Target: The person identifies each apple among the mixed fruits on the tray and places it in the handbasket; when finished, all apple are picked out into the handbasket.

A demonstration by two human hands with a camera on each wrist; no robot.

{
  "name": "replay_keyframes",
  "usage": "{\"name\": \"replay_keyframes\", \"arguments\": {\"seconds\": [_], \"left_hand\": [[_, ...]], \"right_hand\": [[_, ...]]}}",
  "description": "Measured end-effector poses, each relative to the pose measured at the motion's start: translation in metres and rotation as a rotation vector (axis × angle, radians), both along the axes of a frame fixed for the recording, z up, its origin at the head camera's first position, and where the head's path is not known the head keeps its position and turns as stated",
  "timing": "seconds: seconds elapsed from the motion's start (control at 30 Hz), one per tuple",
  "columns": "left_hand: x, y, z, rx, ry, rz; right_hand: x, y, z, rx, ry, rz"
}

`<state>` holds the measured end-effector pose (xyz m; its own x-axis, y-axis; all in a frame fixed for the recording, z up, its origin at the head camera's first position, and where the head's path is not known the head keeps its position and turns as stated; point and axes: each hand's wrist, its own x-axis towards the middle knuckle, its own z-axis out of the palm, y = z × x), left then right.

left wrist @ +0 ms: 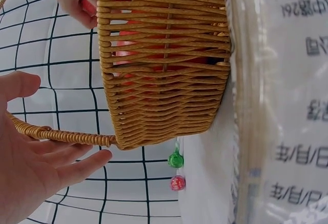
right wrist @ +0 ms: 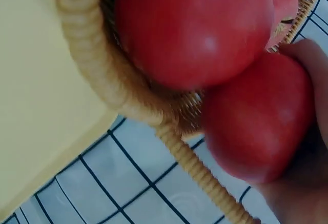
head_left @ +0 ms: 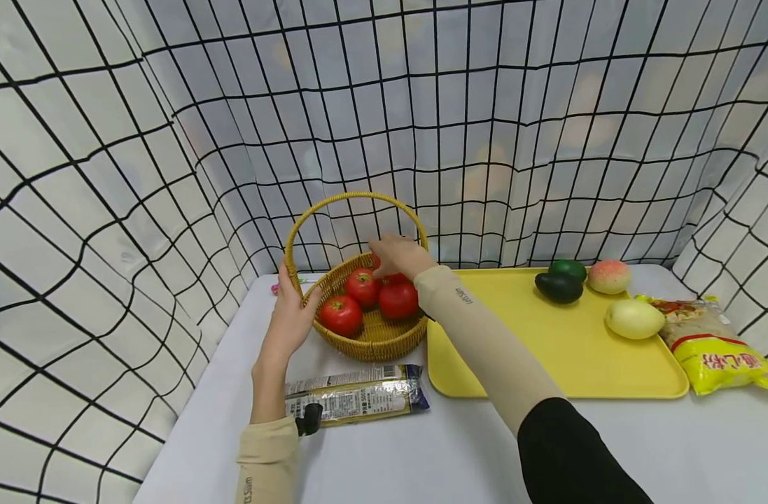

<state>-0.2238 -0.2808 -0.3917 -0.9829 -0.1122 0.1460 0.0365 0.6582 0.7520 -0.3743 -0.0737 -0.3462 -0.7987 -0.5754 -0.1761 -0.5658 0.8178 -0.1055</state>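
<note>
A wicker basket (head_left: 377, 348) with a tall arched handle (head_left: 357, 196) stands on the table, several red tomatoes (head_left: 341, 316) inside. My left hand (head_left: 292, 311) is at the left foot of the handle. In the left wrist view its fingers (left wrist: 77, 168) lie relaxed behind the handle, with the thumb (left wrist: 23, 84) apart from it. At the back of the basket, my right hand (head_left: 404, 255) holds a tomato (right wrist: 259, 119), thumb and fingers around it. That tomato touches a larger-looking tomato (right wrist: 195, 29) in the right wrist view.
A yellow tray (head_left: 516, 350) lies right of the basket, bearing avocados (head_left: 559, 288), a peach (head_left: 609, 277) and a pale yellow fruit (head_left: 634, 319). A yellow pasta bag (head_left: 717, 350) leans on its right edge. A long packet (head_left: 358, 399) lies before the basket. Black netting (head_left: 421, 140) surrounds the table.
</note>
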Motion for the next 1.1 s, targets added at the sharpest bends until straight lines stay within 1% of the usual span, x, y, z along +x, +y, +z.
{"name": "replay_keyframes", "arguments": {"seconds": [0.07, 0.13, 0.3, 0.37, 0.5, 0.6, 0.73, 0.8, 0.97, 1.1], "left_hand": [[-0.001, 0.001, 0.000, -0.003, 0.001, 0.003], [-0.001, 0.000, 0.001, -0.004, 0.005, 0.007], [-0.002, -0.001, 0.001, -0.008, 0.013, 0.012], [-0.004, -0.001, 0.001, -0.009, 0.019, 0.008], [-0.006, 0.000, 0.000, 0.000, 0.035, 0.004], [-0.005, 0.002, -0.003, 0.009, 0.029, -0.004], [-0.003, 0.002, -0.006, 0.015, 0.007, -0.011], [-0.003, 0.003, -0.007, 0.014, 0.001, -0.007], [-0.003, 0.003, -0.005, 0.008, 0.015, -0.004], [-0.003, 0.001, -0.003, 0.001, 0.024, 0.001]], "right_hand": [[-0.001, 0.002, 0.001, 0.026, -0.056, -0.016], [-0.001, 0.002, 0.001, 0.029, -0.094, -0.020], [-0.002, -0.001, -0.005, -0.004, -0.088, -0.010], [-0.003, -0.001, -0.007, 0.006, -0.091, -0.026], [-0.002, 0.001, -0.010, 0.045, -0.144, -0.069], [-0.001, 0.003, -0.015, 0.085, -0.188, -0.092], [0.002, 0.003, -0.022, 0.122, -0.221, -0.097], [0.002, 0.002, -0.024, 0.134, -0.219, -0.091], [0.002, 0.001, -0.026, 0.139, -0.215, -0.076], [0.002, 0.001, -0.025, 0.109, -0.290, -0.104]]}}
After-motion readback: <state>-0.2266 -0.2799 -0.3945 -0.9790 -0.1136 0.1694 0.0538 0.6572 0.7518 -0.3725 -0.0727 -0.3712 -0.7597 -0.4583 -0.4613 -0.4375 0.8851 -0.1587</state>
